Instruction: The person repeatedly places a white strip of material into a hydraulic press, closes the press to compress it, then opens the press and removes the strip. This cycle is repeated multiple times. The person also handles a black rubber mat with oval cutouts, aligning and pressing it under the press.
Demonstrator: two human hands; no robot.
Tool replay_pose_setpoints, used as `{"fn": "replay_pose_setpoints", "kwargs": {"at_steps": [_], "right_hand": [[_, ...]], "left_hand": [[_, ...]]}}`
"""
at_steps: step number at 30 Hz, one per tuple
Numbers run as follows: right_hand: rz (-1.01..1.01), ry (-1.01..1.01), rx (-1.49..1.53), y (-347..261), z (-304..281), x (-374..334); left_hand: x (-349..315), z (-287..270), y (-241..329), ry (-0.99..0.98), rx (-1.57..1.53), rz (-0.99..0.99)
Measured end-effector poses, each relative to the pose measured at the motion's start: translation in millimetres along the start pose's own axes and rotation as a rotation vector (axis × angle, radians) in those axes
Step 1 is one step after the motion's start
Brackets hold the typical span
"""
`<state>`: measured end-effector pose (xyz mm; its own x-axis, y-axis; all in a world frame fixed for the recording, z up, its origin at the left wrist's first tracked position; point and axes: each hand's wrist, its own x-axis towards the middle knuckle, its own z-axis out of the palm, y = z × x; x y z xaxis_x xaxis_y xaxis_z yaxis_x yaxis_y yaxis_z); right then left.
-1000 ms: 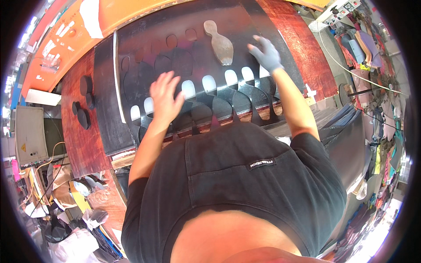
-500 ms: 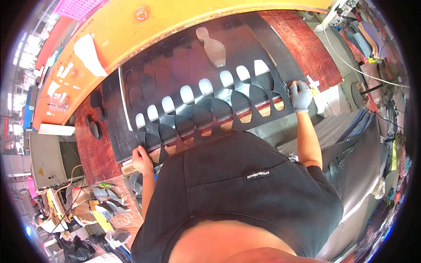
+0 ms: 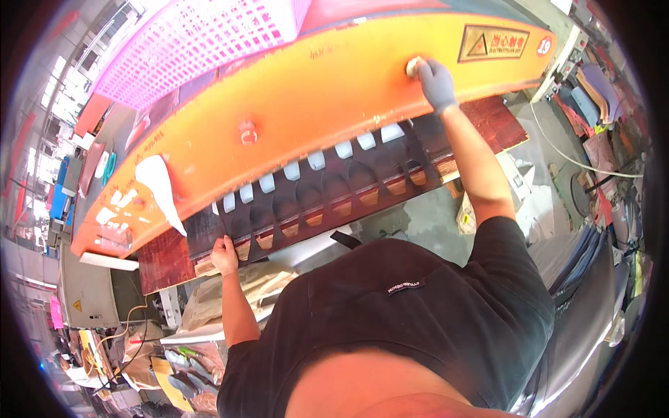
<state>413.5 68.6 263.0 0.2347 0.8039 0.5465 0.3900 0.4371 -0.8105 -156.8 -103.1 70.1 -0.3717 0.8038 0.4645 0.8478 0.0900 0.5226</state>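
My left hand (image 3: 224,255), bare, pinches the near left corner of a black sheet (image 3: 357,177) with a row of sole-shaped cut-outs. The sheet lies on the work board, and its far part is hidden beneath an orange press beam (image 3: 327,83). White patches and reddish wood show through the openings. My right hand (image 3: 437,85), in a grey glove, reaches up to the beam's front. Its fingers close around a small round knob (image 3: 412,67) there. A second, reddish knob (image 3: 248,132) sits farther left on the beam.
A pink perforated basket (image 3: 202,49) stands on top of the beam. A white curved cut-out piece (image 3: 159,184) clings to the beam's left front. The worn red board (image 3: 167,267) sticks out at the left, beside a grey metal box (image 3: 87,296). Stacked dark sheets (image 3: 578,268) lie at right.
My right hand has left the sheet's right corner and gone up to the knob. The orange beam now covers the sheet's far part and the sole-shaped piece behind it. My left hand keeps its corner.
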Motion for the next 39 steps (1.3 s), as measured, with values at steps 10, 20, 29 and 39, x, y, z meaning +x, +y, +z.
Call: {"fn": "replay_pose_setpoints", "kwargs": {"at_steps": [10,20,29,39], "right_hand": [[-0.177,-0.154,-0.747,109.4,-36.2,-73.6],[-0.019,-0.400,-0.978,141.7,-22.8,-72.3],[0.132,-0.542,-0.942,142.1,-30.7,-96.8],[-0.102,-0.204,-0.892,142.8,11.8,-46.5]], "left_hand": [[94.4,13.8,9.1,0.027,0.098,-0.070],[77.7,24.8,-1.9,-0.116,0.199,-0.146],[42.2,23.8,-8.5,-0.173,0.325,-0.206],[125.1,27.6,11.9,-0.127,0.228,-0.130]]}}
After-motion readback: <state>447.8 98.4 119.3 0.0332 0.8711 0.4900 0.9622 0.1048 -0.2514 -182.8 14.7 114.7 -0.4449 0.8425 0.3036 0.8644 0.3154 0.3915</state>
